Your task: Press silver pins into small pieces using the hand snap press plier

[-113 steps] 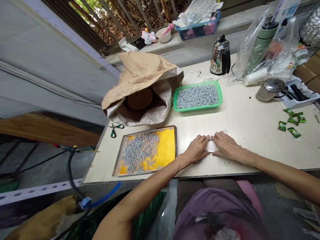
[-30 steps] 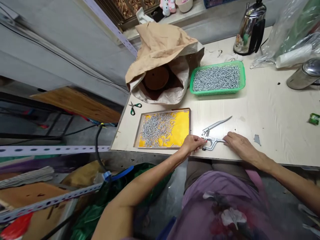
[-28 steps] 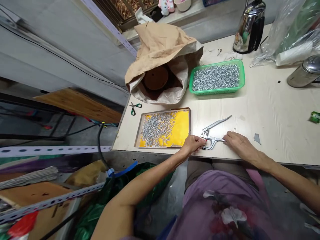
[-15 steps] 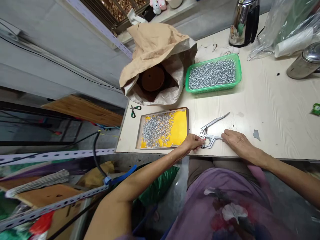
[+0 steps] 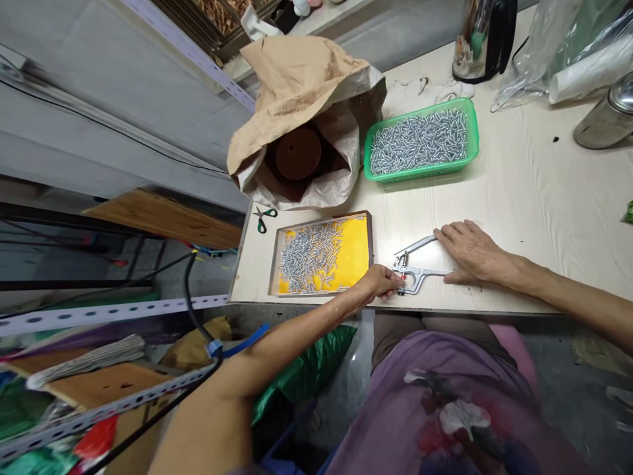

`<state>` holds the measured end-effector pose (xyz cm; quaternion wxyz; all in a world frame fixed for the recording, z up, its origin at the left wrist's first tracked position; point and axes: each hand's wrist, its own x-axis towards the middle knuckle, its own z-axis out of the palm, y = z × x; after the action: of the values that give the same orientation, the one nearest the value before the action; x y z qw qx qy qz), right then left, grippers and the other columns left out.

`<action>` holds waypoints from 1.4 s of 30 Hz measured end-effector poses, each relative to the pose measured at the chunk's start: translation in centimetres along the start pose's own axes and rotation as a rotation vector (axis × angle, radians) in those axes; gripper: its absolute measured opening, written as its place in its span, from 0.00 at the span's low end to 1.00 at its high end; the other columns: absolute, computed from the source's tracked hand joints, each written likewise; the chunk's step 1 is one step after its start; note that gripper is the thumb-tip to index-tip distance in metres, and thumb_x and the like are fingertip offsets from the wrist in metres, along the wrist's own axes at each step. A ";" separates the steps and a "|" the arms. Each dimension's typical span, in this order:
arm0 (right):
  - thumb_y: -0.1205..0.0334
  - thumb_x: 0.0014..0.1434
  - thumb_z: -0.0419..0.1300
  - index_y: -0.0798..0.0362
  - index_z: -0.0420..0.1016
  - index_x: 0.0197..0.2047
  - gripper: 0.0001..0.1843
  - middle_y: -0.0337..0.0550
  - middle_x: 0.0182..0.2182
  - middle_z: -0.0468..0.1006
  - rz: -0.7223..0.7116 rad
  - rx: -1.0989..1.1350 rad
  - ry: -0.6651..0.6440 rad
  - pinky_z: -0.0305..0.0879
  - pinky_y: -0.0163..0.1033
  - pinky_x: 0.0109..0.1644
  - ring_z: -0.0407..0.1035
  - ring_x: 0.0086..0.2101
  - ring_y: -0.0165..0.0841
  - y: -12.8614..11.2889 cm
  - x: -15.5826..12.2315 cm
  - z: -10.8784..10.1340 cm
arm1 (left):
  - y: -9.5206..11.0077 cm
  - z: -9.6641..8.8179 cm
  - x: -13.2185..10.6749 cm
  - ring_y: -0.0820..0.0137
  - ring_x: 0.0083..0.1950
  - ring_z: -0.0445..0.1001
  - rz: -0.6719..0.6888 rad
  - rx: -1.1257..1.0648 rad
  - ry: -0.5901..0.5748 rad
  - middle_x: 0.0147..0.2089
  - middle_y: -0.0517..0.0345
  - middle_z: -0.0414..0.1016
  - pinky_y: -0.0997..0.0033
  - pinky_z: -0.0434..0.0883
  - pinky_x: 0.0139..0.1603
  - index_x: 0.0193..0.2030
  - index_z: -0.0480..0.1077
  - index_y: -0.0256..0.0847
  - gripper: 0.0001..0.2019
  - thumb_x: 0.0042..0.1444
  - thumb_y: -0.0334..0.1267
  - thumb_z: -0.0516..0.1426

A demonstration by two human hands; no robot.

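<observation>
Metal snap-fastener pliers (image 5: 419, 272) lie on the table near its front edge, handles spread and pointing right. My right hand (image 5: 472, 252) spans both handles, fingers over the upper one and thumb at the end of the lower one. My left hand (image 5: 384, 282) is closed in a pinch at the jaws, where a bit of red shows; what the fingertips hold is too small to make out. Just left, a shallow tray (image 5: 371, 241) with a yellow bottom holds many small silvery metal pieces (image 5: 309, 256).
A green plastic basket (image 5: 420, 173) full of similar silvery pieces stands behind. An open paper sack (image 5: 306, 72) holds a brown round object (image 5: 298, 153). Scissors (image 5: 264, 218) lie at the left edge. An electric kettle (image 5: 482, 43) and a steel cup (image 5: 606, 115) stand at the back right.
My right hand has moved up and opened wider, from the lower handle alone to reaching across both handles. The upper handle sits slightly lower. My left hand stays at the jaws.
</observation>
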<state>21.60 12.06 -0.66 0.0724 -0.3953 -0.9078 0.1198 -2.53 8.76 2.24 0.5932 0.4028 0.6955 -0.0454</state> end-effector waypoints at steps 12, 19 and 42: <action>0.56 0.54 0.66 0.56 0.72 0.42 0.16 0.53 0.39 0.74 -0.019 -0.073 -0.053 0.59 0.44 0.39 0.64 0.39 0.43 -1.8 -0.9 -1.2 | -0.2 0.9 -1.6 0.65 0.44 0.73 0.653 0.672 0.516 0.42 0.52 0.75 0.68 0.71 0.44 0.42 0.73 0.39 0.09 0.60 0.42 0.59; 0.62 0.57 0.64 0.58 0.71 0.45 0.14 0.52 0.37 0.73 0.003 -0.063 -0.061 0.58 0.43 0.39 0.64 0.39 0.43 -2.5 -1.3 -1.3 | 3.1 3.3 1.6 0.57 0.56 0.66 1.021 1.006 0.316 0.58 0.42 0.67 0.55 0.70 0.54 0.60 0.59 0.36 0.22 0.62 0.41 0.57; 0.45 0.61 0.57 0.55 0.74 0.49 0.23 0.53 0.41 0.75 -0.108 0.115 -0.044 0.61 0.46 0.44 0.66 0.40 0.43 1.8 0.1 -1.2 | -0.9 7.6 3.3 0.55 0.71 0.57 1.090 0.792 0.606 0.67 0.39 0.62 0.49 0.62 0.67 0.63 0.61 0.38 0.19 0.67 0.35 0.50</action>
<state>23.06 13.48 -0.03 0.0815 -0.3383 -0.9208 0.1762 3.04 5.70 -3.17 0.1237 0.8701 0.4614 0.1211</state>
